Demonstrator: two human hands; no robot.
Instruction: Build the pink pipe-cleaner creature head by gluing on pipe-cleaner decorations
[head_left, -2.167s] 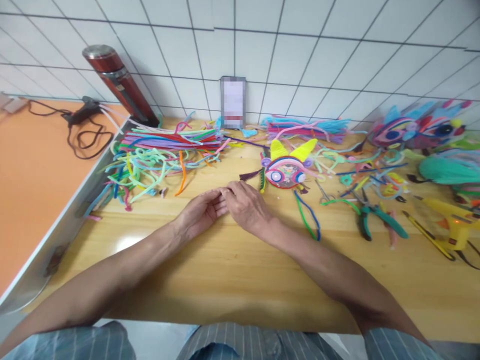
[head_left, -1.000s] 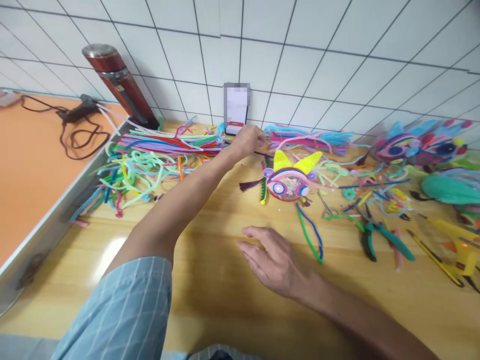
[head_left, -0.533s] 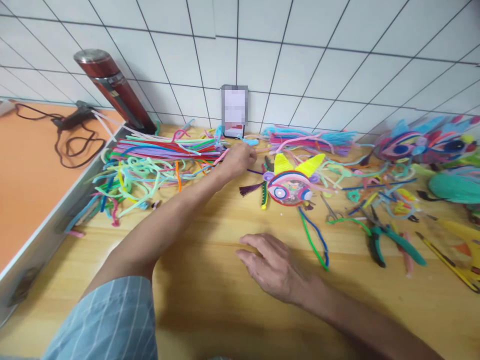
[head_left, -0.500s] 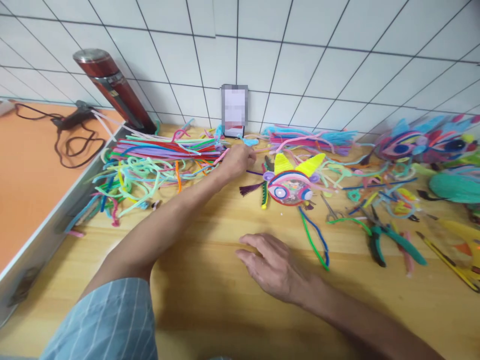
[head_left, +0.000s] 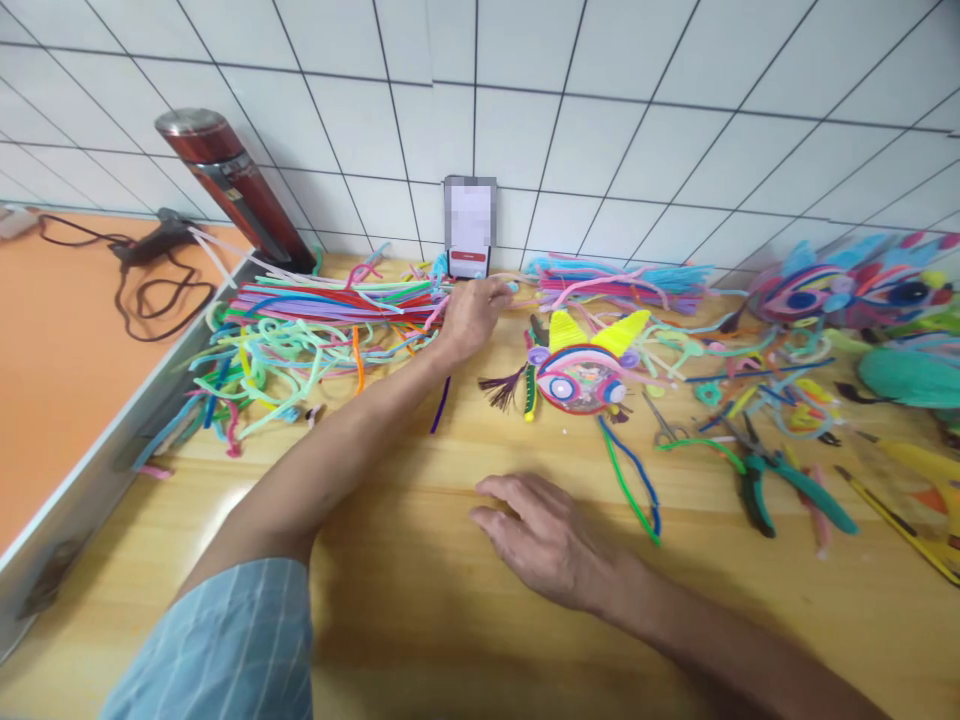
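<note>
My left hand [head_left: 471, 318] reaches to the back of the wooden table, just in front of a phone [head_left: 470, 225] leaning on the tiled wall. Its fingers are bent, and what they touch is hidden. A dark purple strip [head_left: 441, 405] lies below that wrist. My right hand [head_left: 536, 535] rests low over the table, fingers apart, holding nothing. Right of my left hand lies a round craft face [head_left: 581, 378] with yellow horns. Bundled pipe cleaners [head_left: 337, 300] lie to the left, and another bundle [head_left: 622, 283] is at the back right.
A red flask [head_left: 236, 190] stands at the back left, near a black cable [head_left: 169, 290] on an orange surface. Loose pipe cleaners, scissors [head_left: 667, 428], green-handled pliers [head_left: 806, 490], a yellow cutter [head_left: 892, 520] and more decorated faces [head_left: 806, 290] lie at the right.
The dark purple strip now shows below my left wrist instead of to the right of that hand. My left hand has shifted slightly; my right hand has hardly moved.
</note>
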